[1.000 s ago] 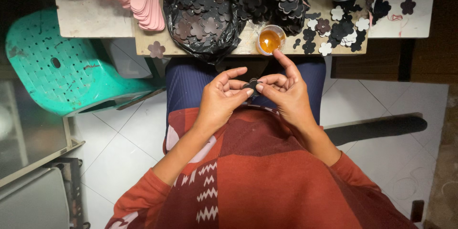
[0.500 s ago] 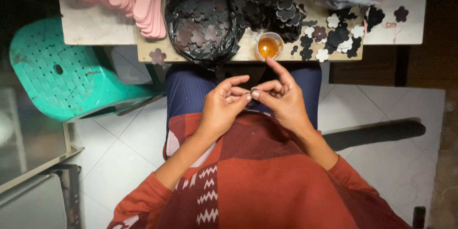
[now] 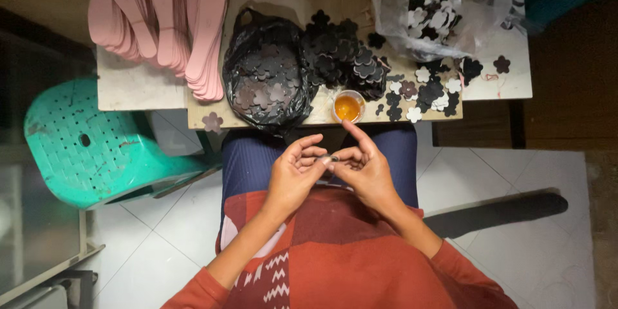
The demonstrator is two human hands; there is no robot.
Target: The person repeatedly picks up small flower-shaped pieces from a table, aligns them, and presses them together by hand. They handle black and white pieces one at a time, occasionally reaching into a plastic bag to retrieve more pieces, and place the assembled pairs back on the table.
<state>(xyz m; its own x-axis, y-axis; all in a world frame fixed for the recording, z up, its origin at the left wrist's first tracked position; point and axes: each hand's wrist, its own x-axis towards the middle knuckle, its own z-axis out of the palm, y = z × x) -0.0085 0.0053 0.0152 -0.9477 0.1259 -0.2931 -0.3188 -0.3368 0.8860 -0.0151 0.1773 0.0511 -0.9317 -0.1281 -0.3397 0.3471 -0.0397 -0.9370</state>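
Left hand [image 3: 293, 177] and right hand [image 3: 365, 174] met fingertip to fingertip over the lap, both pinched narrow on one small dark piece [image 3: 331, 158] held between them. Piece sat just below the small orange-filled cup [image 3: 347, 107] at the table [image 3: 138, 87] edge.

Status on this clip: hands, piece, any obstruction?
Left hand and right hand together over lap, fingertips pinching a small dark piece. Glue cup and black flower cutouts on table ahead. Nothing between.

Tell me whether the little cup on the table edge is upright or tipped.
Upright: the small cup shows its round open mouth to the camera, with orange liquid inside, none spilled on the table.
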